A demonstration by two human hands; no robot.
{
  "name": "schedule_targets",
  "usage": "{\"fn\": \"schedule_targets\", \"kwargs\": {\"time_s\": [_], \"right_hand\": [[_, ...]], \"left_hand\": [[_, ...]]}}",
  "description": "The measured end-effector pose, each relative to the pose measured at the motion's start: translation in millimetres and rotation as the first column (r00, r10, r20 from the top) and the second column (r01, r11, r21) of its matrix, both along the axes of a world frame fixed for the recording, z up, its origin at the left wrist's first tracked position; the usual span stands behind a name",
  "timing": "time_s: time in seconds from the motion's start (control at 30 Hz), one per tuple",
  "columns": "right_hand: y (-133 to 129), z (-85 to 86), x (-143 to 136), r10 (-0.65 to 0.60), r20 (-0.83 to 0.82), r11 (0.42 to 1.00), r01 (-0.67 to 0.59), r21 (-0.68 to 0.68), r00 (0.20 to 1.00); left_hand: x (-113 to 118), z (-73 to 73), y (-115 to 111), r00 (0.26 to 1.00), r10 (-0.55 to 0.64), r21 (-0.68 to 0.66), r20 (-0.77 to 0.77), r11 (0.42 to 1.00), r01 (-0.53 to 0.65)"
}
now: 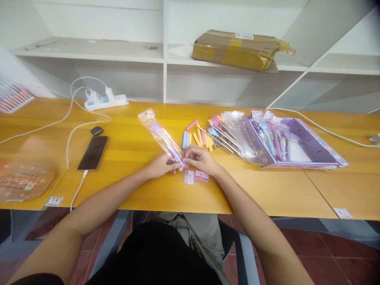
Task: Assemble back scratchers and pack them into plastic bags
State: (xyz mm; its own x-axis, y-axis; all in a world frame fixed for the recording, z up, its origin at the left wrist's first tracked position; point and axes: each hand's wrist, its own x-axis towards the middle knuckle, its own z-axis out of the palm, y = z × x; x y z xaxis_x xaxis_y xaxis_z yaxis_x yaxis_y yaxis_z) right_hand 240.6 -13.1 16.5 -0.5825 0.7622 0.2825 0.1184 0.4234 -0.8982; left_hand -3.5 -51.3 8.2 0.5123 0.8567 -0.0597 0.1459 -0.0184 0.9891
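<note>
While both forearms are reaching over the wooden table point(267, 190), the left hand point(162, 165) is clamping the near end of a clear sleeve point(170, 138) between thumb and fingers, presumably to steady it. Inside, a purple hand-shaped stick point(171, 149) is lying lengthwise, its spread end pointing away from the person, so the narrow end is sitting right by the fingers. The right hand point(202, 159) is meeting the left there, thumb and fingertips bent close; whether they are gripping the sleeve cannot be told. Two small cards point(189, 177) are lying just on the person's side of the right hand, seemingly for easy reach. Beyond, coloured tubes point(197, 139) are lying beside metal rods with hand-shaped ends point(224, 136), apparently grouped by kind, while clear packets point(270, 132) are filling the left part of a purple box point(305, 126).
</note>
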Motion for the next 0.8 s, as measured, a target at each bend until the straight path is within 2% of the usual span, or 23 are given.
{"fn": "schedule_targets", "kwargs": {"time_s": [0.13, 0.33, 0.63, 0.8], "right_hand": [[-1.3, -2.0, -0.9, -0.011, 0.021, 0.991, 0.014, -0.132, 1.000], [-0.4, -4.1, -3.1, 0.008, -0.045, 0.981, -0.016, -0.191, 0.999], [-0.7, -4.5, -4.7, 0.030, -0.064, 0.974, -0.043, -0.221, 0.997], [-2.9, -3.8, -2.4, 0.033, -0.010, 0.980, -0.034, -0.194, 0.999]], "left_hand": [[0.5, -0.5, -1.3, 1.000, -0.020, -0.013, -0.014, 1.000, 0.020], [0.2, -3.3, -1.6, 0.999, -0.030, -0.001, -0.035, 1.000, 0.030], [0.2, -6.5, -0.7, 1.000, -0.002, -0.026, -0.012, 1.000, 0.002], [0.1, -8.1, -0.3, 1.000, -0.011, -0.046, 0.019, 0.999, 0.012]]}}
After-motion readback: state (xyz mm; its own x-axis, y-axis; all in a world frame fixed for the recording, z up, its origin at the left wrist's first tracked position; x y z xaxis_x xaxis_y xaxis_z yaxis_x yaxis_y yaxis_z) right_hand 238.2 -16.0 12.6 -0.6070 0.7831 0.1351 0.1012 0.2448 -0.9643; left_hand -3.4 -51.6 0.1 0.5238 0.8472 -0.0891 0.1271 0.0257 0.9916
